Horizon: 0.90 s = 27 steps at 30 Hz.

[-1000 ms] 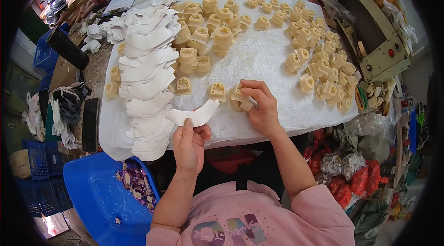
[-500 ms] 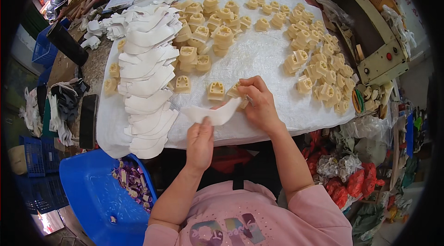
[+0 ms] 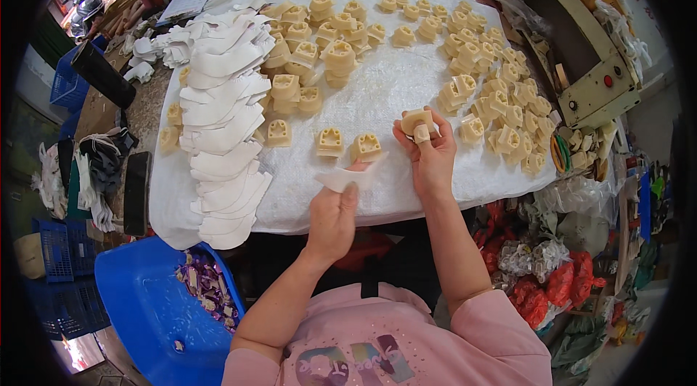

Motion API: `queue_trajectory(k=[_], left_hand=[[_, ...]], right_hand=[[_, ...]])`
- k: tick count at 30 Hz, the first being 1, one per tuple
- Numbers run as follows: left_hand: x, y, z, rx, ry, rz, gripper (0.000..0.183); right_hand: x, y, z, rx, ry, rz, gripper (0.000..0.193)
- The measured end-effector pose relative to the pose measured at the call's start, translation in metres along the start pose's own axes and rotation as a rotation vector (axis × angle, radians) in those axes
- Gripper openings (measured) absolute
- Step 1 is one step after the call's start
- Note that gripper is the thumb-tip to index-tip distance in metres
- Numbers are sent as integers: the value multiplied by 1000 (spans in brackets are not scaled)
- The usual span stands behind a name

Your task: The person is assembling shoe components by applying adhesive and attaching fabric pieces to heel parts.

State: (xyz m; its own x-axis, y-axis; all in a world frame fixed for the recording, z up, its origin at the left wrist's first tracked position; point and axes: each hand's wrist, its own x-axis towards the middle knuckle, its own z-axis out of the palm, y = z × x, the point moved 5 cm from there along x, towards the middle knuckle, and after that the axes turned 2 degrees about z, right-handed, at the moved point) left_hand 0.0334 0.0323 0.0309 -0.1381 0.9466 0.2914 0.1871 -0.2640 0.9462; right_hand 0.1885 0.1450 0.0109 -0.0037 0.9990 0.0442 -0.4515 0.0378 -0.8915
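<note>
My left hand [image 3: 332, 225] pinches a curved white strip [image 3: 335, 181] between thumb and fingers, near the table's front edge. My right hand [image 3: 434, 161] grips a beige moulded block [image 3: 417, 122], its flat base turned up. Just beyond my left hand stand two similar blocks, a left one [image 3: 329, 143] and a right one [image 3: 366, 146], each with a horseshoe row of small hollows. The strip's far edge is near the right one; whether they touch I cannot tell. A long row of overlapping white strips [image 3: 223, 128] lies to the left.
Beige blocks are heaped at the middle back [image 3: 340, 59] and along the right [image 3: 501, 106] of the white sheet [image 3: 385, 88]. A blue tub [image 3: 134, 291] with purple-edged scraps sits at lower left. A phone [image 3: 137, 193] and a dark cylinder [image 3: 102, 74] lie left; a metal machine [image 3: 597, 95] stands right.
My right hand has lifted a beige block and moved right. My left hand has moved right with the white strip. The view has shifted slightly.
</note>
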Motion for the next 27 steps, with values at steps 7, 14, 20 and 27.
queue_trajectory(k=[7, 14, 20, 27], left_hand=[[-19, -10, -32, -559, 216, -309, 34], [-40, 6, -46, -830, 279, -305, 34], [-54, 26, -51, -912, 261, -297, 37], [-57, 34, -54, -802, 205, -312, 41]], right_hand=[[-51, -27, 22, -143, -229, -18, 27], [-99, -37, 77, -407, -520, -315, 27], [-120, -29, 103, -485, -525, -760, 44], [-125, -27, 109, -486, -543, -800, 48]])
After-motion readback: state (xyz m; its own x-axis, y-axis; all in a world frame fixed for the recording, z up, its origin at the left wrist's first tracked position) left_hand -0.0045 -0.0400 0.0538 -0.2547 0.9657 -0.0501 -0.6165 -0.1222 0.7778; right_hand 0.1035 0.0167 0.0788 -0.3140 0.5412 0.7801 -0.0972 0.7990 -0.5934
